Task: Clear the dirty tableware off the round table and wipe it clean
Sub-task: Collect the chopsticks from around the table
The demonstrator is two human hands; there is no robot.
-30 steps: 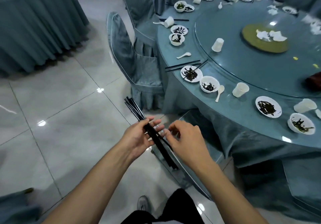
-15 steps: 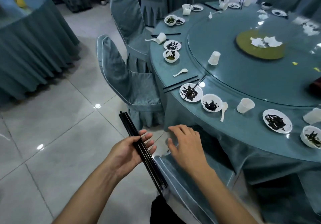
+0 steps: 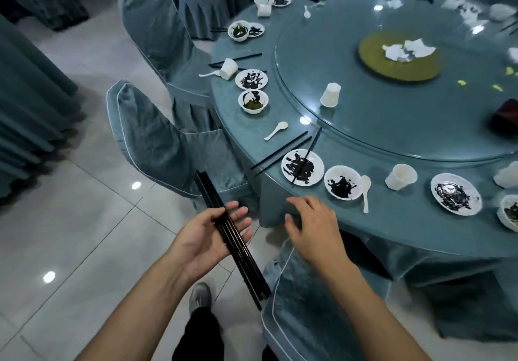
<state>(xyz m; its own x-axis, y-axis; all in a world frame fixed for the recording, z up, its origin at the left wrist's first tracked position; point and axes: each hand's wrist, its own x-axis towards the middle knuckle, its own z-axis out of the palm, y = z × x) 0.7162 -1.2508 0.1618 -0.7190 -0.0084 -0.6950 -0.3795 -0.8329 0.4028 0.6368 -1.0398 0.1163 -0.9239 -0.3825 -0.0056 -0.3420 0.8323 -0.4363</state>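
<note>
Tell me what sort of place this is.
Most likely a restaurant banquet hall after a meal. A big round table with a glass turntable carries many dirty place settings, cloth-covered chairs ring it, and another skirted table stands on the tiled floor nearby.

No words, numbers, labels or signs to read anywhere here.
</note>
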